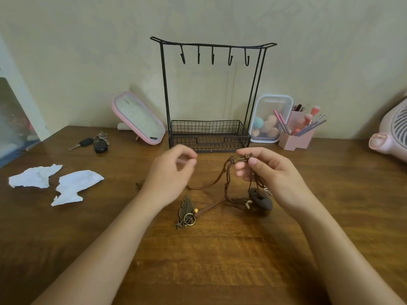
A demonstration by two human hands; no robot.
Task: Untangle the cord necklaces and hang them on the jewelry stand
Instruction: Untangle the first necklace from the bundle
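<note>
Several tangled cord necklaces (226,190) trail from the pinching right hand (272,172); left hand (169,175) beside them, grip unclear

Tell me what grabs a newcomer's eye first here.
The tall black wire jewelry stand stands centre back, all five hooks bare. In front, the right hand pinches tangled brown cord necklaces above the wooden table, a leaf pendant and a dark ring pendant below.
</note>
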